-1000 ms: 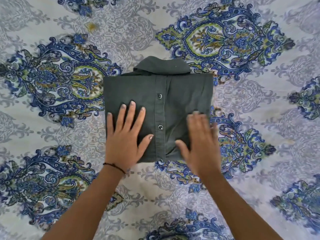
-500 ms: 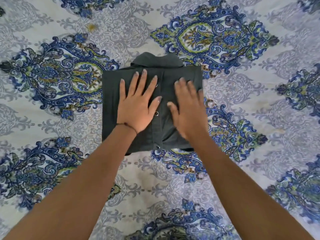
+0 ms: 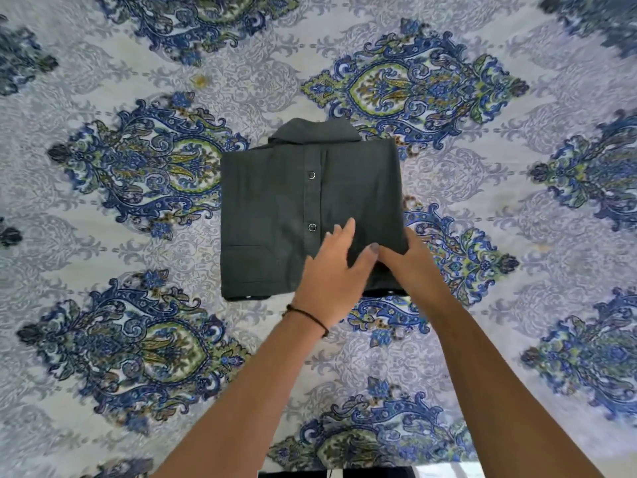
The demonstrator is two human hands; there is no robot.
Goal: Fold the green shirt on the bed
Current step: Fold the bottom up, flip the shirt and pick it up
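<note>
Bedspread holds folded green shirt (collar pointing away).

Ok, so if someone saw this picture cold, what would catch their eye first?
The dark green shirt, folded into a rectangle with its collar at the far edge, sits mid-frame on the bedspread, whose blue and green medallions fill the view. Both hands meet at its near right corner: the left hand lies flat on top, the right hand pinches the edge, thumb on top.
</note>
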